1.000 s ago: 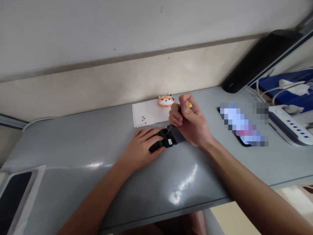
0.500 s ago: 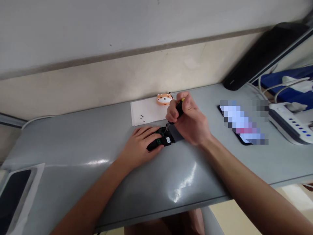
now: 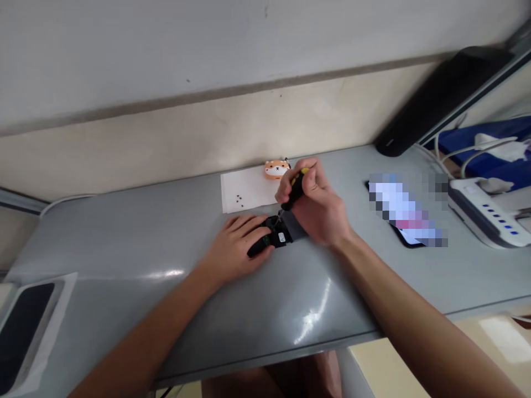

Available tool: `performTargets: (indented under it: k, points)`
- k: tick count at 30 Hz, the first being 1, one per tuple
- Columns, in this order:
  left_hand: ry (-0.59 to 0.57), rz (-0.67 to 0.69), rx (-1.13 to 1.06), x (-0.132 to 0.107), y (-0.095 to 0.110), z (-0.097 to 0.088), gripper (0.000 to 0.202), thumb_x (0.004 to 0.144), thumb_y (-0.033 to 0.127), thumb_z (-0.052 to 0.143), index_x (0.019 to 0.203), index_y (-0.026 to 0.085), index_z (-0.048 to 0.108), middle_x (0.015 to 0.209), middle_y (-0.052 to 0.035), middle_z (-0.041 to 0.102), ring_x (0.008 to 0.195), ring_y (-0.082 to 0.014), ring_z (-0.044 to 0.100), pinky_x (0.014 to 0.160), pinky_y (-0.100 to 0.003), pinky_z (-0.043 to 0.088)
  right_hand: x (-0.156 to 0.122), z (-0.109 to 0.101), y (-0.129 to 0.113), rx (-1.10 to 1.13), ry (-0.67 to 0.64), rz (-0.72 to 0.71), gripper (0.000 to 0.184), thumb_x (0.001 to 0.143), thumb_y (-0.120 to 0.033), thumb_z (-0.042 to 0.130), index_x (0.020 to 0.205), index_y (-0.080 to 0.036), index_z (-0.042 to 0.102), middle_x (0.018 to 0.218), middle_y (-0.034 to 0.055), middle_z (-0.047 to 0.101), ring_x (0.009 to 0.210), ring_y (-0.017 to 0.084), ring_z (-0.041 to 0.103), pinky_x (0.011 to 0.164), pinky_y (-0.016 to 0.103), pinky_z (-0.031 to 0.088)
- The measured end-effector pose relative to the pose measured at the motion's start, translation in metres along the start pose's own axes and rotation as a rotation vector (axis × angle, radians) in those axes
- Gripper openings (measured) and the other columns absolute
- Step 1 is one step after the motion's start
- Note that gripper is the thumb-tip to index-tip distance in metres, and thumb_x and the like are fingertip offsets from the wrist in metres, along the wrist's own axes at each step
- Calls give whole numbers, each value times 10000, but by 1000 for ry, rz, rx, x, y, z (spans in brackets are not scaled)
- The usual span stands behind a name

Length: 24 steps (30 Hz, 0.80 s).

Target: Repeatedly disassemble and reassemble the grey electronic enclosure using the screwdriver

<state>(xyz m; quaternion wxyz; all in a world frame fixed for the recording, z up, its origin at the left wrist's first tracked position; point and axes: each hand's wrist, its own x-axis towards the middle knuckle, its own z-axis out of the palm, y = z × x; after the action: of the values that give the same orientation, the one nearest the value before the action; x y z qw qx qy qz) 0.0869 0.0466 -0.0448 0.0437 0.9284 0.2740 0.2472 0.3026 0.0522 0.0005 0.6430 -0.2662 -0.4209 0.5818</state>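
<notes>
On the grey desk [image 3: 136, 237] lies an opened black electronic device [image 3: 282, 237], with green circuit board parts and a small white label showing. My left hand [image 3: 238, 246] grips its left end, fingers over the far side and thumb along the near side. In my right hand [image 3: 317, 202] is a screwdriver [image 3: 296, 190] with a black and yellow handle, held tilted. Its thin shaft points down into the device; the very tip is hard to make out. A flat dark piece beside the device is partly hidden under my right hand.
Behind the device, white paper [image 3: 251, 190] carries several tiny dark screws [image 3: 239, 200] and an orange animal-face case [image 3: 276, 169]. To the right are a phone [image 3: 409, 213], a power strip [image 3: 489, 213] and a black cylinder [image 3: 431, 105]. Another phone-like slab [image 3: 27, 312] lies at left.
The screwdriver handle leans a little differently, and my right hand has shifted slightly left. My left hand stays on the device. The whole view has moved slightly.
</notes>
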Motion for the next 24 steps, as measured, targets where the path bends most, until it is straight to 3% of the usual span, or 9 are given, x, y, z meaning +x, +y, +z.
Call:
performTargets:
  k: [2, 5, 9, 13, 16, 19, 24]
  points:
    - [1, -4, 3, 0, -1, 0, 217, 1066, 329, 619, 1175, 213, 766, 1331, -113, 792, 1200, -273, 746, 1029, -442, 585, 0, 0, -3, -20, -35, 22, 370, 992, -599, 736, 967, -273, 564, 797, -19, 574, 713, 153, 541, 716, 322, 498]
    - [-11, -9, 5, -1, -1, 1, 220, 1067, 333, 616, 1184, 225, 767, 1332, -104, 791, 1207, -269, 743, 1040, -441, 581, -1, 3, -6, -12, -77, 53, 381, 1015, -632, 674, 956, -271, 569, 739, -27, 516, 656, 158, 474, 675, 332, 472]
    - [-25, -12, -19, 0, -1, 1, 234, 1069, 327, 615, 1208, 213, 765, 1331, -111, 789, 1211, -273, 739, 1048, -448, 578, -4, 8, -6, -16, -46, 53, 448, 983, -719, 662, 963, -294, 520, 664, -59, 452, 581, 155, 378, 609, 325, 428]
    - [-55, -27, -40, 0, -1, -1, 247, 1072, 336, 609, 1226, 225, 767, 1356, -113, 781, 1248, -282, 729, 1067, -462, 572, -2, 7, -3, -63, 5, 18, 456, 955, -690, 731, 930, -290, 512, 730, -38, 523, 650, 160, 493, 640, 320, 469]
    - [-70, -51, -54, 0, -1, -1, 248, 1062, 346, 624, 1232, 242, 771, 1370, -105, 778, 1261, -281, 726, 1076, -458, 573, 2, 6, -1, -98, 24, 16, 485, 981, -758, 631, 919, -284, 548, 746, -21, 517, 668, 169, 531, 643, 331, 500]
    - [-69, -57, -54, -1, -2, -1, 243, 1061, 348, 630, 1225, 243, 775, 1366, -102, 781, 1254, -278, 729, 1074, -457, 576, 3, 6, 0, -65, 42, 47, 542, 978, -832, 540, 916, -294, 534, 668, -47, 420, 580, 161, 438, 583, 324, 471]
    - [-69, -59, -45, -1, -1, -1, 237, 1070, 358, 630, 1219, 241, 772, 1370, -97, 782, 1260, -272, 728, 1084, -449, 575, -1, 6, -2, -6, 5, 48, 500, 917, -730, 750, 918, -297, 499, 653, -68, 435, 568, 141, 388, 585, 296, 437]
